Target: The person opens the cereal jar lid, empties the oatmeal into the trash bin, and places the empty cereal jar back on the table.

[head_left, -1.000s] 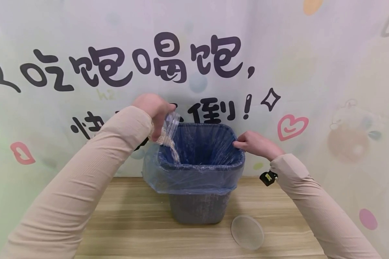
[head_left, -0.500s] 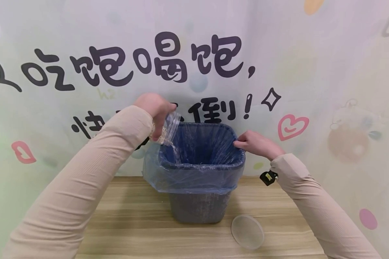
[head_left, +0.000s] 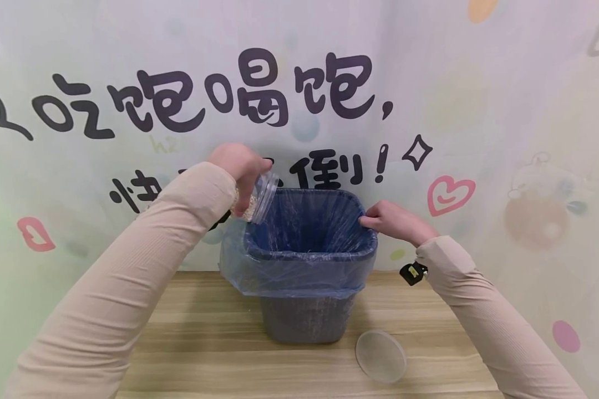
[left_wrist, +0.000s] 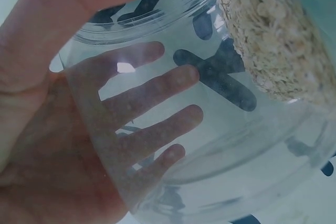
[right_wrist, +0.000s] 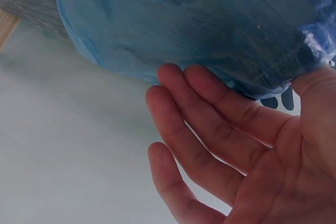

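Observation:
My left hand [head_left: 239, 169] grips a clear plastic jar [head_left: 265, 194] tipped over the left rim of a trash bin [head_left: 304, 321]. In the left wrist view, the fingers show through the jar wall, and oat flakes [left_wrist: 275, 35] lie along one side of the jar. A thin blue bag [head_left: 299, 277] lines the bin and folds down over its outside. At the bin's right rim, my right hand [head_left: 395, 223] holds the edge, thumb on top. The right wrist view shows its fingers [right_wrist: 210, 129] outside against the bag. The bottom inside the bin is too dark to make out.
A round translucent lid [head_left: 381, 356] lies on the wooden table [head_left: 204, 354], in front of the bin to the right. Close behind the bin hangs a pale printed backdrop [head_left: 479, 111] with large black characters.
Oats were falling from the jar's mouth in a stream one second ago. The stream then thinned, and none shows now. Both hands, the jar and the bin keep nearly the same places.

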`<action>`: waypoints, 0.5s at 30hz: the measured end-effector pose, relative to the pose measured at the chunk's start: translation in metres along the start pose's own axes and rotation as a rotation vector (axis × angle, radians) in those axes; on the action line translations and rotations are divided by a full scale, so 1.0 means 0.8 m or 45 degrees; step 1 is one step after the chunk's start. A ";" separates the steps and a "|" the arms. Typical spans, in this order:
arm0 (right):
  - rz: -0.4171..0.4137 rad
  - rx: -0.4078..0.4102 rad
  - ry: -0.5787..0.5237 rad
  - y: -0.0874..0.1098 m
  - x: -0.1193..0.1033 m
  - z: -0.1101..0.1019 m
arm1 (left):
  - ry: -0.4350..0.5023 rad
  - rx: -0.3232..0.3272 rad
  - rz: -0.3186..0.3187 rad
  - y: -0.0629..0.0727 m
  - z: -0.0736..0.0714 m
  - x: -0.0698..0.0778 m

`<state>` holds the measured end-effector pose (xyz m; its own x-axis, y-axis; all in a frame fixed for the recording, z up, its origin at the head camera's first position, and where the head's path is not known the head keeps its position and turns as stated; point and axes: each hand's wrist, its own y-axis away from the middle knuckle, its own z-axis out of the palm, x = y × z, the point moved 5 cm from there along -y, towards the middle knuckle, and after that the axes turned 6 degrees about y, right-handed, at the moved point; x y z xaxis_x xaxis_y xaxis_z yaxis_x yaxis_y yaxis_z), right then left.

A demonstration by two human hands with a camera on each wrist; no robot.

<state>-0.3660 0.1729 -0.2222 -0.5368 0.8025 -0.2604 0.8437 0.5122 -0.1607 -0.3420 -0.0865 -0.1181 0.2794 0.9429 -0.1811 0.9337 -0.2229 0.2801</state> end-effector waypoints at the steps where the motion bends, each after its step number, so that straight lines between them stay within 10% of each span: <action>1: 0.004 -0.001 0.000 0.000 0.001 0.000 | 0.009 0.002 -0.003 0.000 0.000 0.000; 15: 0.003 0.011 0.008 -0.001 0.001 0.000 | 0.021 -0.008 -0.018 0.000 0.001 0.003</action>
<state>-0.3667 0.1731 -0.2221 -0.5348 0.8056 -0.2551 0.8450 0.5076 -0.1686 -0.3417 -0.0845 -0.1190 0.2625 0.9500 -0.1693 0.9362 -0.2082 0.2833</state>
